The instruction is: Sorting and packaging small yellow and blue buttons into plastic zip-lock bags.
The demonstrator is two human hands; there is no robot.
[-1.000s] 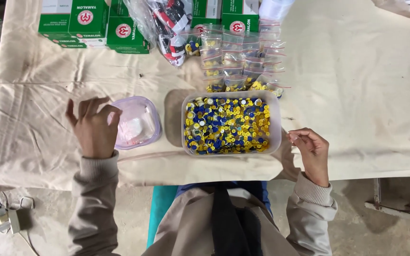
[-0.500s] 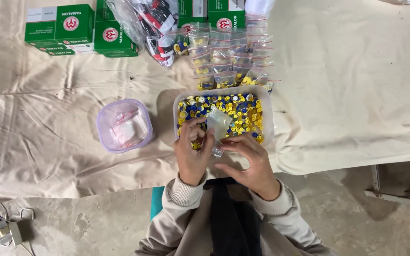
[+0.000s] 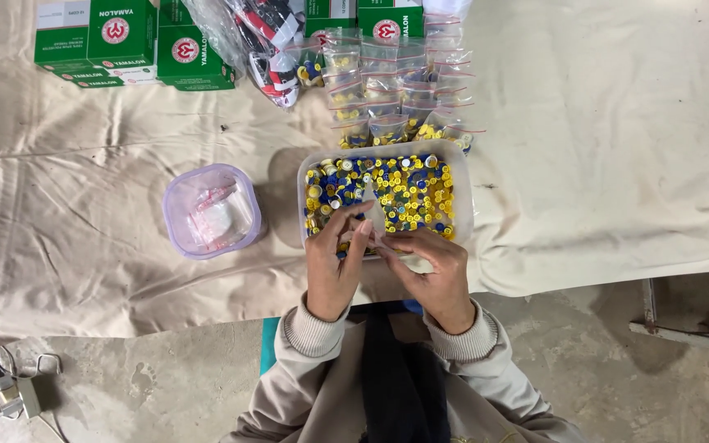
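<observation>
Bag, small, clear, pinched by left hand and right hand over tub of yellow-blue buttons at counter near edge; lilac tub holds bags.

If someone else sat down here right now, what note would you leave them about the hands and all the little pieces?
Left hand and right hand: both pinch a small clear bag, held upright over the near edge of the clear tub.
Tub: full of small blue and yellow pieces, on the cream cloth.
Done: rows of filled small bags lie just beyond the tub.
Left: plenty of loose pieces remain in the tub.
Nearby: a lilac-rimmed container holding folded clear plastic stands left of the tub; green boxes sit at the far edge.
</observation>
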